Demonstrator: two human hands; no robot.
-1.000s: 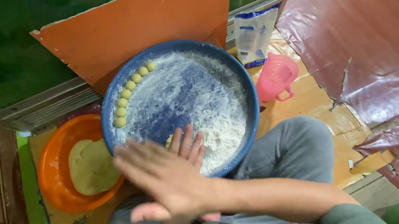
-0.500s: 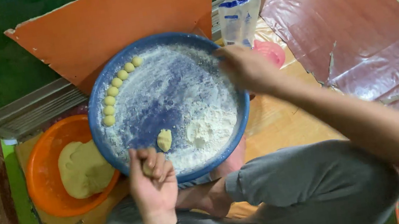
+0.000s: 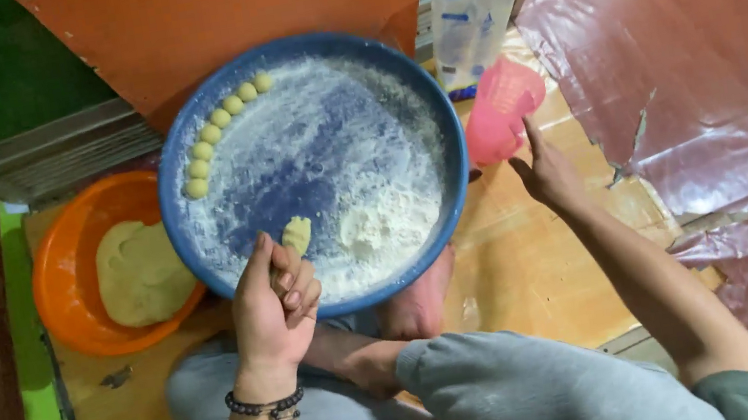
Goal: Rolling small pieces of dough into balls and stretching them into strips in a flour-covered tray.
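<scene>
Seven dough balls [image 3: 224, 129] line the far-left rim of the floured blue tray [image 3: 437, 102]. Left hand [image 3: 275, 309] pinches a dough piece [image 3: 297, 235] at the near edge — shaping step, likely rolling next. Right hand [image 3: 547, 176], fingers spread and holding nothing, reaches the pink cup [image 3: 499, 107] — dough mass [image 3: 138, 272] waits in the orange bowl [image 3: 58, 277].

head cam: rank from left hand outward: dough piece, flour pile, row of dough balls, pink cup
From the left hand:
1. Dough piece, at its fingertips.
2. Flour pile, just to its right.
3. Row of dough balls, tray's far-left rim.
4. Pink cup, beyond the tray, by the right hand.
</scene>
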